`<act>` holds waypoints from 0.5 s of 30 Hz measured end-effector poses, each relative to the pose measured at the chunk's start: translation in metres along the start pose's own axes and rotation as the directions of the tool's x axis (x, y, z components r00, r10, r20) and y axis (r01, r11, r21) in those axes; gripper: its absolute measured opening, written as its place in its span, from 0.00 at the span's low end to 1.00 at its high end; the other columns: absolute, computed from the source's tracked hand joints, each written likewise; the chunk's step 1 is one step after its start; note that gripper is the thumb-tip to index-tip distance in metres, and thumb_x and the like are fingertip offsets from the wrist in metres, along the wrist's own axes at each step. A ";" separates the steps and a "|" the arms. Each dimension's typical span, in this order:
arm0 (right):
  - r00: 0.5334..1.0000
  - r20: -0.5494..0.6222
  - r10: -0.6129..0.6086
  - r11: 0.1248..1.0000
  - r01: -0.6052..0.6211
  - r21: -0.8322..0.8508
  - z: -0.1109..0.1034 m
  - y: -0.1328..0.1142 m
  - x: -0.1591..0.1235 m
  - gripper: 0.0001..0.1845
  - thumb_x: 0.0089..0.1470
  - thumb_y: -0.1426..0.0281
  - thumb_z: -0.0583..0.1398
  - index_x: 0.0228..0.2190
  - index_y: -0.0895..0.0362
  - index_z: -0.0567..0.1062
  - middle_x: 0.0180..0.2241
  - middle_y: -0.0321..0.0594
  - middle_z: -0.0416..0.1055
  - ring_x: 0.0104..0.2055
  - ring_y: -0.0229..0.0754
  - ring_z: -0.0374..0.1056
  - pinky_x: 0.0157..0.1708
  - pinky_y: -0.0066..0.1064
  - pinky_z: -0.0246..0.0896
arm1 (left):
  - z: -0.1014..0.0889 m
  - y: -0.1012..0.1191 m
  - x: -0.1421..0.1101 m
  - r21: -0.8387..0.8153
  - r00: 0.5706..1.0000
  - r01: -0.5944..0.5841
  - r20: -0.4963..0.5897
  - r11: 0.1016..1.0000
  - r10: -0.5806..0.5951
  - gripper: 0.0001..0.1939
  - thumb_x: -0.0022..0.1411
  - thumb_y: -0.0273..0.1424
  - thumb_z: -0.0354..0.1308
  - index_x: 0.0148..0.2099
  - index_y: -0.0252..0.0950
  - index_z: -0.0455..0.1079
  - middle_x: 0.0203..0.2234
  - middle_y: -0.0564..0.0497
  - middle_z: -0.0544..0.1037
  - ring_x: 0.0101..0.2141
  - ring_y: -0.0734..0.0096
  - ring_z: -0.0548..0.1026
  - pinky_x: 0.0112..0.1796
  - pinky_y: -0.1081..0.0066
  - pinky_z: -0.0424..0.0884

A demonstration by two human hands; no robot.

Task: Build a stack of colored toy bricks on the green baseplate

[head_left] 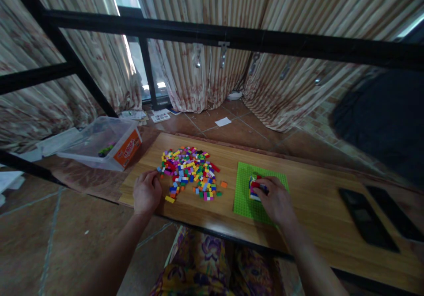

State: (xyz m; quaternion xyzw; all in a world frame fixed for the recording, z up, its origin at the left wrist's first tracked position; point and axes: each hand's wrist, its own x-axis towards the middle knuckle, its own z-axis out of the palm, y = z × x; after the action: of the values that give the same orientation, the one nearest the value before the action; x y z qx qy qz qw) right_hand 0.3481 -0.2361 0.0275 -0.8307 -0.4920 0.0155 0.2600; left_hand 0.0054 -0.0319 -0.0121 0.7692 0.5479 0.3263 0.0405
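My left hand (147, 191) is at the near left edge of a heap of loose toy bricks (190, 170), fingers curled together. A light blue brick (159, 169) shows at its fingertips. Over the green baseplate (243, 190), my right hand (274, 198) is closed, thumb and fingers pinching a red brick (254, 184). That brick sits against the top of a small built block (251, 194) with yellow, white and blue parts. The hand covers the block's right side, so its full shape is hidden.
A clear plastic box (99, 141) with an orange label stands left of the wooden table (311, 212), a few green pieces inside. Two dark flat objects (367, 221) lie at the table's right. A black metal frame (212, 33) crosses in front of the curtains.
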 end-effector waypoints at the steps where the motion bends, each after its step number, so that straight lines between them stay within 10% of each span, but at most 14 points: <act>1: 1.000 0.011 0.001 1.000 -0.001 0.004 0.000 0.000 0.002 0.13 0.54 0.60 0.57 0.35 0.52 0.78 0.41 0.41 0.71 0.43 0.45 0.68 0.46 0.37 0.62 | 0.000 0.000 0.000 0.001 1.000 0.000 -0.001 1.000 0.000 0.15 0.62 0.31 0.47 0.42 0.34 0.74 0.41 0.42 0.77 0.43 0.56 0.73 0.47 0.59 0.69; 15: 0.992 0.093 -0.080 0.996 0.083 -0.031 -0.010 0.004 0.007 0.13 0.56 0.63 0.56 0.31 0.52 0.80 0.40 0.41 0.72 0.43 0.46 0.67 0.47 0.37 0.61 | 0.000 0.000 0.000 -0.003 1.000 0.000 -0.001 1.000 0.000 0.15 0.62 0.30 0.46 0.42 0.34 0.74 0.41 0.41 0.77 0.43 0.55 0.73 0.47 0.58 0.69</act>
State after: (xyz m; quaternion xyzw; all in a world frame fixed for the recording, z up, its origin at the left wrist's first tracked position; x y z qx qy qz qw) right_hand 0.3581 -0.2360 0.0359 -0.8127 -0.5372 0.0342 0.2231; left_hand 0.0055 -0.0322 -0.0115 0.7691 0.5474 0.3274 0.0414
